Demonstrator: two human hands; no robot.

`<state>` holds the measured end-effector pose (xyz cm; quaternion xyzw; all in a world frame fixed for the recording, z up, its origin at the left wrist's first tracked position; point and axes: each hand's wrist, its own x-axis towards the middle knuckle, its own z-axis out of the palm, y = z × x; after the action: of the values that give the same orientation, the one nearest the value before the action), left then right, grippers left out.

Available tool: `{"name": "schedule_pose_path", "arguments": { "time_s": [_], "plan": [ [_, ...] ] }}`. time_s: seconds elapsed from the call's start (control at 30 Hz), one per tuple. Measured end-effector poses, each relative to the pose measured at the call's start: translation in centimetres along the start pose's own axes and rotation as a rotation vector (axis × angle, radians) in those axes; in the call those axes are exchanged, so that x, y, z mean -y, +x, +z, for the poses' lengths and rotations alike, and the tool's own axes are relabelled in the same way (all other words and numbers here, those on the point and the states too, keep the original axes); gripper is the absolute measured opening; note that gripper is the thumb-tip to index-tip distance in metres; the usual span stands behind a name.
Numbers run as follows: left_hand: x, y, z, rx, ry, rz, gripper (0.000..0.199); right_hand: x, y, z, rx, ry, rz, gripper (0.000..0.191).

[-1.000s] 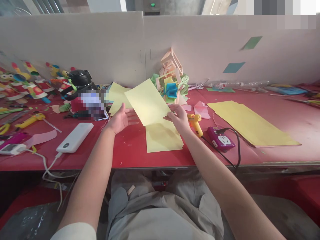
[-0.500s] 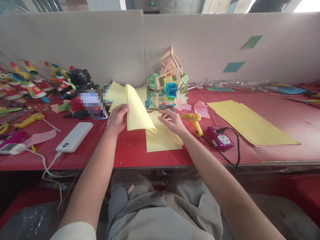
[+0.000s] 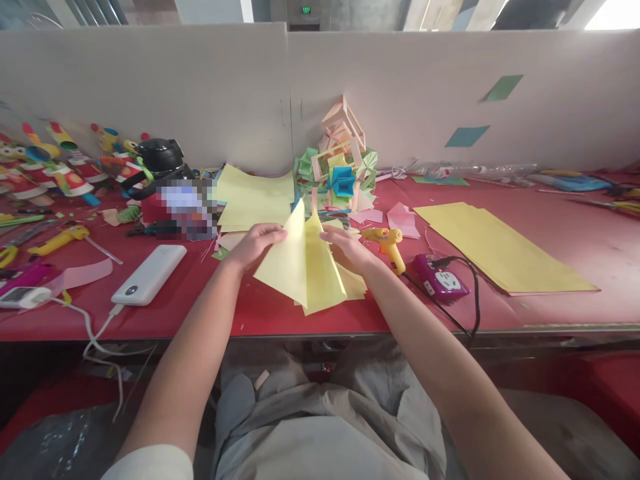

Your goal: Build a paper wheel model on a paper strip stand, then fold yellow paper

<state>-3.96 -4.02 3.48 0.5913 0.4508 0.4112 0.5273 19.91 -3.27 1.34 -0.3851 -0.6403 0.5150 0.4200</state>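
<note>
A folded yellow sheet of paper [image 3: 287, 263] stands half opened between my hands, its crease pointing down the middle. My left hand [image 3: 257, 243] pinches the left flap near its upper edge. On the other side, my right hand [image 3: 347, 245] grips the right flap between thumb and fingers. Beneath it, partly covered, another yellow sheet [image 3: 354, 285] lies on the red tabletop [image 3: 250, 320]. Behind the left hand rest more pale yellow sheets [image 3: 255, 193]. Scissors [image 3: 340, 219] are partly visible just behind the held paper.
Folded paper pieces [image 3: 343, 180] are heaped against the grey partition. Right of my right hand lie a yellow glue gun [image 3: 387, 243], a purple power socket [image 3: 443, 277] with a black cord, and large yellow sheets [image 3: 500, 247]. A white power bank [image 3: 150, 273] sits at left.
My right hand has taken hold of the paper's right flap. The folded sheet, held before by my left hand alone, has been spread apart and turned towards me.
</note>
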Motion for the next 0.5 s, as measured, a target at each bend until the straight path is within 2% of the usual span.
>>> {"name": "schedule_pose_path", "arguments": {
  "time_s": [0.07, 0.13, 0.2, 0.27, 0.33, 0.4, 0.47, 0.5],
  "plan": [
    [-0.5, -0.2, -1.4, -0.128, 0.064, -0.061, 0.028, -0.1, 0.2, -0.3, -0.023, 0.123, 0.104, 0.032],
    [-0.5, -0.5, -3.0, -0.256, 0.136, -0.126, 0.027, -0.6, 0.5, -0.6, -0.101, 0.213, 0.181, 0.039],
    [0.1, -0.7, -4.8, -0.306, 0.183, -0.226, 0.023, -1.2, 0.9, -0.8, -0.177, 0.219, 0.202, 0.045],
    [0.9, -0.9, -6.4, -0.361, 0.310, -0.265, 0.022, -1.8, 1.1, -0.9, -0.203, 0.183, 0.199, 0.049],
    [1.6, -0.9, -7.4, -0.441, 0.538, -0.252, 0.020, -2.2, 1.2, -1.0, -0.207, 0.130, 0.181, 0.049],
    [2.0, -0.6, -7.7, -0.546, 0.747, -0.230, 0.024, -2.4, 1.2, -1.0, -0.200, 0.093, 0.163, 0.047],
    [1.8, -0.1, -7.1, -0.591, 0.879, -0.133, 0.028, -2.3, 1.2, -0.9, -0.186, 0.091, 0.158, 0.047],
    [1.7, 0.2, -6.4, -0.563, 0.915, -0.045, 0.026, -2.2, 1.2, -0.8, -0.178, 0.107, 0.164, 0.047]
  ]
}}
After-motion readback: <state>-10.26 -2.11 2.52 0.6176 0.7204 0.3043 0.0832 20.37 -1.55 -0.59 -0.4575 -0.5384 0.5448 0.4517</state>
